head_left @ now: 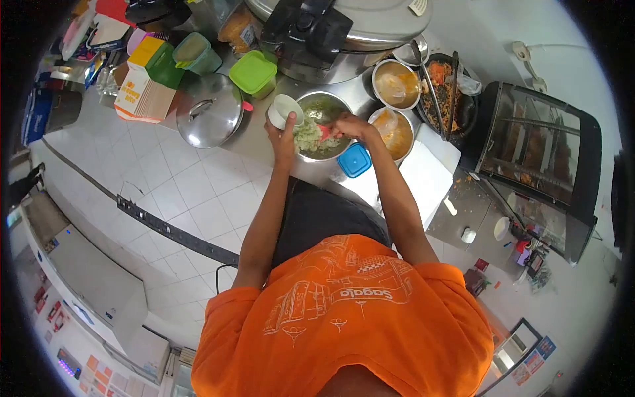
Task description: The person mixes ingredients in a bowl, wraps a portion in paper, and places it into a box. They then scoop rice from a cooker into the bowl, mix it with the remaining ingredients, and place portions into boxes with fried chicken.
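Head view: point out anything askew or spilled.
The metal lid seems to jut past the counter's front edge, an awkward perch. Small orange bits lie beside the glass-fronted case, perhaps dropped food.

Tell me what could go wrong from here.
Chopped food, if lifted with the red utensil in the right hand, might fall between the metal bowl and the white bowl in the left hand. The right forearm passes close to the blue container and could knock it.
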Demonstrator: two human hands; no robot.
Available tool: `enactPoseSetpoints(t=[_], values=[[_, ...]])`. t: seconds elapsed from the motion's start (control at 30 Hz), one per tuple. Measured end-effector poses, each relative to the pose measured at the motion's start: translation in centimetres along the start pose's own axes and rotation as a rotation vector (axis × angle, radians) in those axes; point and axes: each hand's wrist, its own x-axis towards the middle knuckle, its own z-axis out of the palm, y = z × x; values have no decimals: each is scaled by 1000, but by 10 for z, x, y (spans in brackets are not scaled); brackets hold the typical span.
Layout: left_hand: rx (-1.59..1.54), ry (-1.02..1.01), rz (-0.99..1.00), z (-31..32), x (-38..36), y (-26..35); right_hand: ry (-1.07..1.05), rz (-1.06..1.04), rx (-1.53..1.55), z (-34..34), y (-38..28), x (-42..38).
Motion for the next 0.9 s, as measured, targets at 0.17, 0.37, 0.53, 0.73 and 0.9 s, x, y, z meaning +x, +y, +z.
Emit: enactPoseSetpoints(t=[0.17, 0.37, 0.53, 0.73, 0.9], values=[[410, 163, 273, 35, -15, 14, 25, -132, 72, -1, -2, -34], [478, -27, 14, 60, -12, 48, 87, 9, 324, -5, 1, -72], [-51, -227, 52, 26, -4, 96, 104, -140, 360, -5, 26, -87], [163, -579, -238, 21, -22, 59, 305, -253, 364, -13, -3, -116], [-439, -325, -718, 43, -11, 30, 865, -139, -611, 63, -57, -125]])
